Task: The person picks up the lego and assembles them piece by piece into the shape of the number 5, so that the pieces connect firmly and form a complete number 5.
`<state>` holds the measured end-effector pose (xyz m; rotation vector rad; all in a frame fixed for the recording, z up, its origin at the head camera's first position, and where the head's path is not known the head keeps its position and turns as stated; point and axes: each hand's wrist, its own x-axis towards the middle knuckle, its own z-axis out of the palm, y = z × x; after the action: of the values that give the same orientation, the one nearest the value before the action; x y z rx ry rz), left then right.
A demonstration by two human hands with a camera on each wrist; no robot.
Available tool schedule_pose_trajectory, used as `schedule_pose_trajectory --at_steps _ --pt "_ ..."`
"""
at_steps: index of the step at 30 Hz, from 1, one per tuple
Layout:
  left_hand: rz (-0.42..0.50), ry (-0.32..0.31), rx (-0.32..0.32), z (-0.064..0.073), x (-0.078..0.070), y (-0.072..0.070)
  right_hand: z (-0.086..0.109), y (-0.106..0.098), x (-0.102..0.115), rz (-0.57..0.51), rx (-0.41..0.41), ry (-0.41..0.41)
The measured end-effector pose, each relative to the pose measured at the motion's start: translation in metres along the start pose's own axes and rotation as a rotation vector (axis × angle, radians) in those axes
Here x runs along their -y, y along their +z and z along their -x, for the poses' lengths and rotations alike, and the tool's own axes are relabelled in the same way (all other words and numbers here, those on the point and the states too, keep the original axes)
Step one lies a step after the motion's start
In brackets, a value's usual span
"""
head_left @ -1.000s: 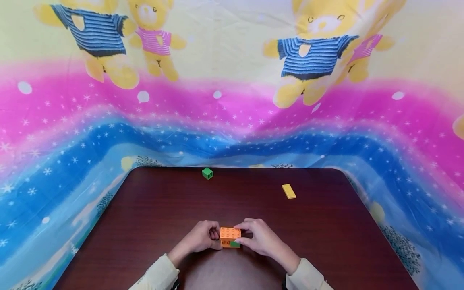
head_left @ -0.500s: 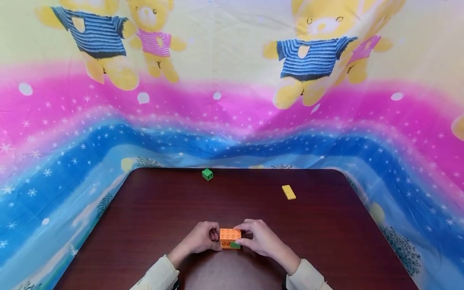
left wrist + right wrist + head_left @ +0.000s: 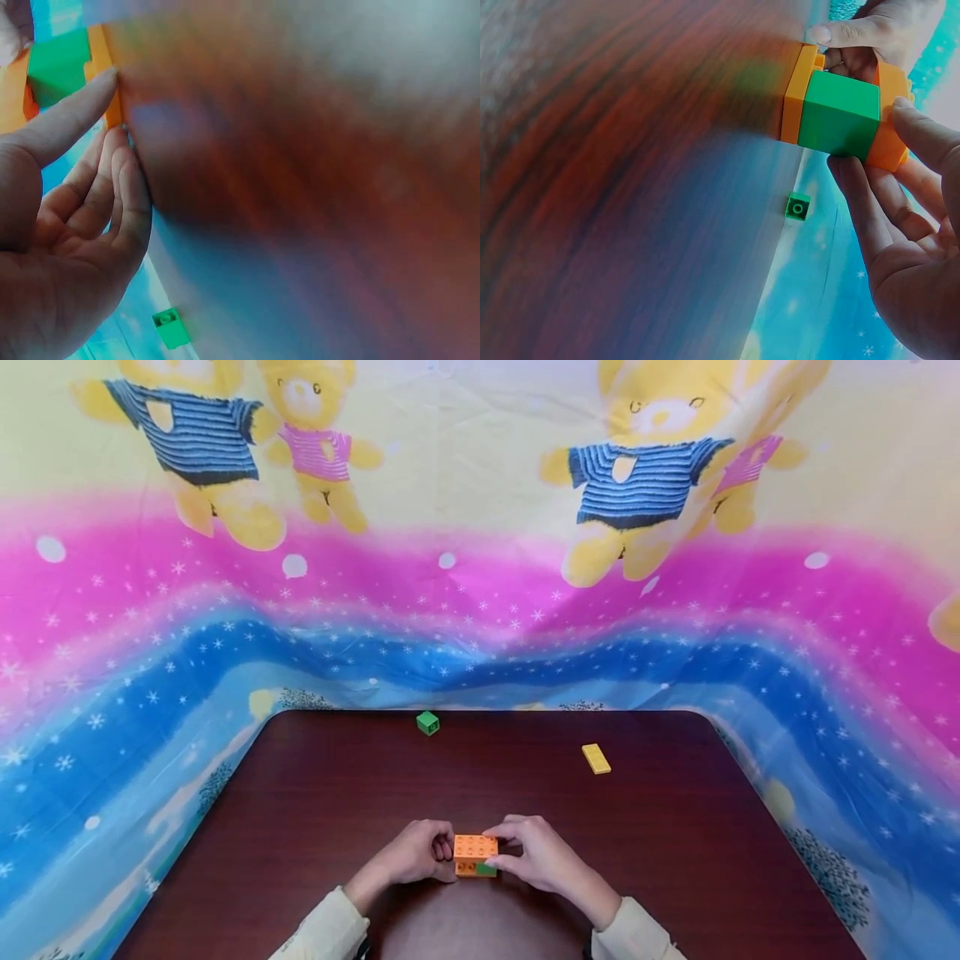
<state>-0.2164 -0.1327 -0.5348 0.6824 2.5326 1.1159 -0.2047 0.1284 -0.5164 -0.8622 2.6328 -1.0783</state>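
A small stack of toy building bricks stands on the near middle of the table: a flat orange brick (image 3: pixel 798 96) below, a green brick (image 3: pixel 840 112) at its right end, and an orange studded brick (image 3: pixel 476 846) across the top. My left hand (image 3: pixel 417 852) pinches the lower orange brick between thumb and fingers at its left end, as the left wrist view shows. From the right, my right hand (image 3: pixel 537 853) pinches the top orange brick, with a fingertip close against the green brick. Whether the top brick is pressed fully home I cannot tell.
A small green brick (image 3: pixel 428 723) lies near the far edge of the dark wooden table (image 3: pixel 330 777). Nearer the right is a flat yellow brick (image 3: pixel 596 758). A printed bear cloth (image 3: pixel 480 610) hangs behind and around the table.
Both hands keep the same grip on the stack, which has not visibly moved on the table. Only the head view has shifted slightly.
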Motion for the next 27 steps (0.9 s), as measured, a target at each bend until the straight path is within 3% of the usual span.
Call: schedule_pose_trajectory --at_steps 2,4,8,11,14,22,27 --pt "-0.004 0.010 0.005 -0.002 0.002 -0.003 0.000 0.000 -0.001 0.006 0.003 0.001" --pt "-0.027 0.030 -0.031 -0.005 0.005 -0.008 0.000 0.000 -0.001 0.011 0.007 0.002" --pt "-0.106 0.043 -0.194 -0.015 0.011 -0.019 -0.001 -0.001 -0.002 0.013 0.009 0.011" --pt "-0.133 0.007 -0.303 -0.027 0.016 -0.030 0.000 -0.001 -0.002 0.013 0.009 0.017" --pt "-0.130 -0.038 -0.365 -0.041 0.021 -0.041 0.000 0.000 -0.001 0.010 0.015 0.012" --pt "-0.097 -0.129 -0.495 -0.082 0.031 -0.078 0.000 0.001 0.000 -0.003 0.019 0.006" --pt "-0.094 -0.178 -0.548 -0.105 0.041 -0.092 0.000 0.000 -0.001 0.008 0.015 0.001"
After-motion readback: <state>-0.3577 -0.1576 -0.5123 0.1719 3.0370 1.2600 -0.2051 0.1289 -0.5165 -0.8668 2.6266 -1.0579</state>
